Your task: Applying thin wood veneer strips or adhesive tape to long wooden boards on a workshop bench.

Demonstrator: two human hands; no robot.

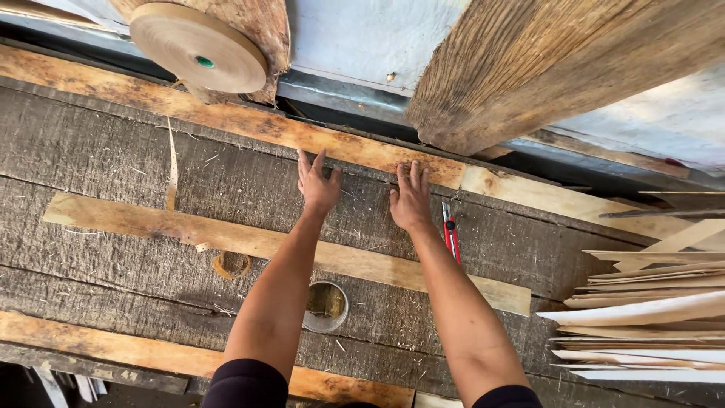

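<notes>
Left hand (317, 185), right hand (411, 202) flat, empty, on workbench (113, 151); red knife (451, 230) beside, veneer stack (649, 310) rightward

A large roll of brown paper tape (198, 47) with a green core hangs at the upper left, in front of a rough piece of board. A loose strip of that tape (172, 162) trails down onto the surface. A thick, weathered wooden beam (544, 64) slants across the upper right. A red utility knife (451, 230) lies on the grey planks. Nearer the bottom sit a small coil of tape (231, 264) and, well apart from it, a round metal-rimmed cup (326, 306). At the right edge, thin pale veneer sheets (649, 310) lie stacked in a fanned, uneven pile.
</notes>
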